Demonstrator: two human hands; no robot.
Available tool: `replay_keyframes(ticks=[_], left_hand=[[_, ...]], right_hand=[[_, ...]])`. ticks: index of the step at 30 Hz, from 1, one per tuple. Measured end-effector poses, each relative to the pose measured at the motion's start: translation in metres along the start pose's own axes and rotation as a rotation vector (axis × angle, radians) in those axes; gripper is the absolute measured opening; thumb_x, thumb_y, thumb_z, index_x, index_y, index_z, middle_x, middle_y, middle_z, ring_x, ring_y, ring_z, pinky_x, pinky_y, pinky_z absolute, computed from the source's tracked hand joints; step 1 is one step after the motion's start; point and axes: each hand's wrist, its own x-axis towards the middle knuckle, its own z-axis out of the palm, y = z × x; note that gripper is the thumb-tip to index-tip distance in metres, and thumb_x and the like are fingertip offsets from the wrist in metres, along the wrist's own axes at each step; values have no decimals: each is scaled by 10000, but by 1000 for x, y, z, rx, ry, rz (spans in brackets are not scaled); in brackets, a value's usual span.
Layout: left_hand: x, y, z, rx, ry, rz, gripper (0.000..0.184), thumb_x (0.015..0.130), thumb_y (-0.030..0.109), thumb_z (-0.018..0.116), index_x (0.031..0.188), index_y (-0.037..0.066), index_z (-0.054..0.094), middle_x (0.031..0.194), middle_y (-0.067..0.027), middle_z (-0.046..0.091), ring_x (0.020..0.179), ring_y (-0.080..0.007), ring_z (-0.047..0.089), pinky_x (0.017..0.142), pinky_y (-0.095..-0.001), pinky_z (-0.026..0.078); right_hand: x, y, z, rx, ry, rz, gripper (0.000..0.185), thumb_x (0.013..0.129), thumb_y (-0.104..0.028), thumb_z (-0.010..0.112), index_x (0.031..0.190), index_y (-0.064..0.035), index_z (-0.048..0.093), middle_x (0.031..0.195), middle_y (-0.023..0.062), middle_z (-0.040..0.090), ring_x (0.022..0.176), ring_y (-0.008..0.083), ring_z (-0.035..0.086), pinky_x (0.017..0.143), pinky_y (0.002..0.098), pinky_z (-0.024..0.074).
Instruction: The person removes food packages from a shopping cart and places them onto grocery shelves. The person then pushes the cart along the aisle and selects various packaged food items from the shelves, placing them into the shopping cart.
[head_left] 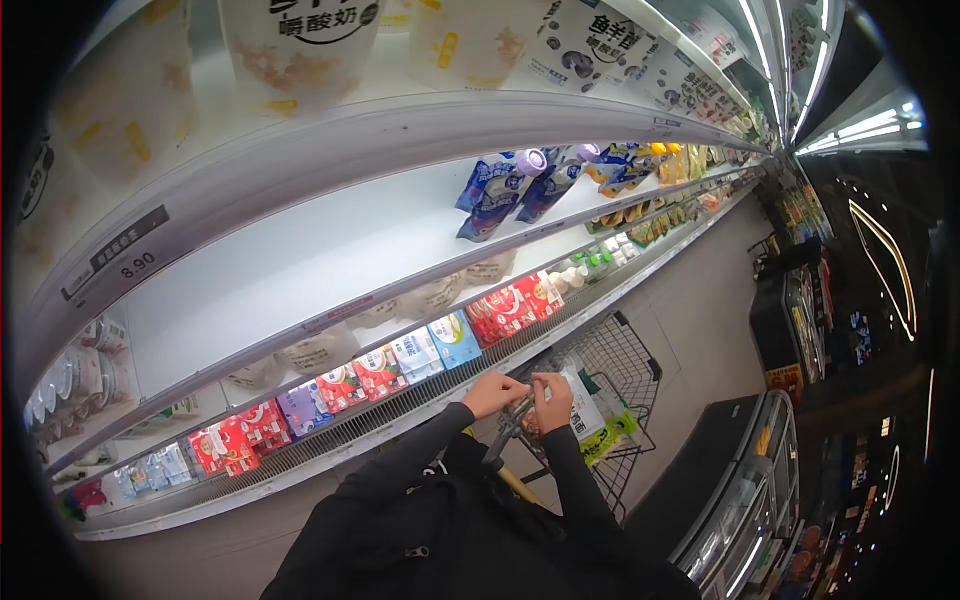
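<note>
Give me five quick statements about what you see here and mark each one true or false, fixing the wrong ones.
1. The left hand and right hand are close together, near the shopping cart. True.
2. The cart holds nothing. False: a bright green package is in it.
3. A price label on the shelf edge shows 8.90. True.
4. The blue pouches on the shelf have green caps. False: their caps are purple.
5. Red packages are among the goods on the lowest shelf. True.
</note>
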Motion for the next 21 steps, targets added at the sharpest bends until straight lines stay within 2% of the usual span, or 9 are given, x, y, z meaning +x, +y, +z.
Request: replay_keyframes(ticks=[2, 6, 7, 9, 10, 14, 17, 18, 21], left_hand=[[-2, 29, 20, 100, -177, -34, 441, 931, 448, 663, 797, 39, 762, 616, -91, 681, 581, -219, 669, 619, -384, 524], [-14, 26, 80, 437, -322, 242, 314, 878, 360, 715, 846, 48, 708, 915, -174, 714, 886, -372, 702, 772, -461, 541], [-16, 20, 92, 426, -350, 240, 314, 878, 360, 715, 846, 48, 708, 915, -174, 714, 886, -372, 702, 772, -461, 541], [-23, 9, 113, 621, -578, 148, 420, 890, 429, 706, 1122, 79, 686, 1006, -174, 725, 957, -376, 692, 814, -481, 536], [-26, 11, 121, 707, -672, 80, 467, 881, 438, 711, 1173, 76, 670, 1005, -167, 731, 977, -374, 693, 873, -478, 532], [-39, -19, 146, 939, -761, 221, 519, 867, 468, 727, 1208, 82, 664, 1036, -165, 736, 1019, -354, 696, 937, -494, 511], [-47, -16, 154, 1085, -776, 165, 477, 865, 432, 736, 1193, 91, 670, 1097, -126, 735, 1097, -292, 689, 990, -528, 453], [-44, -13, 154, 1102, -776, 162, 477, 865, 432, 736, 1193, 91, 670, 1097, -126, 735, 1097, -292, 689, 990, -528, 453], [-35, -10, 159, 1129, -867, 27, 420, 864, 410, 745, 1151, 106, 707, 1074, -114, 747, 1072, -295, 703, 937, -504, 499]], right_hand=[[-38, 28, -37, -134, 49, 141, 122, 904, -73, 662, 1006, -21, 706, 972, 143, 689, 950, 333, 648, 864, 423, 500], [-145, 83, -104, -376, -52, 507, 232, 955, -202, 640, 1109, -36, 694, 1099, 155, 653, 1091, 346, 590, 936, 469, 473], [-170, 83, -113, -388, -48, 534, 232, 955, -202, 640, 1109, -36, 694, 1099, 155, 653, 1091, 346, 590, 936, 469, 473], [-218, 81, -128, -759, -185, 620, 301, 959, -297, 663, 1093, -30, 701, 1005, 158, 667, 1010, 352, 625, 925, 474, 481], [-242, 83, -133, -771, -277, 690, 399, 1022, -392, 560, 1124, -34, 703, 1018, 183, 676, 1031, 374, 616, 933, 506, 478], [-296, 100, -107, -717, -367, 844, 562, 1093, -424, 316, 996, -31, 706, 952, 215, 697, 937, 419, 623, 993, 527, 432], [-248, 74, -108, -539, -660, 988, 543, 1085, -437, 315, 1071, -72, 716, 1020, 163, 722, 1024, 377, 641, 1107, 620, 311], [-249, 74, -103, -529, -537, 828, 508, 1072, -410, 350, 979, -76, 721, 883, 154, 727, 899, 396, 666, 1006, 587, 426], [-252, 75, -98, -470, -433, 895, 465, 1047, -401, 407, 937, -80, 725, 850, 165, 718, 823, 405, 667, 816, 548, 515]])
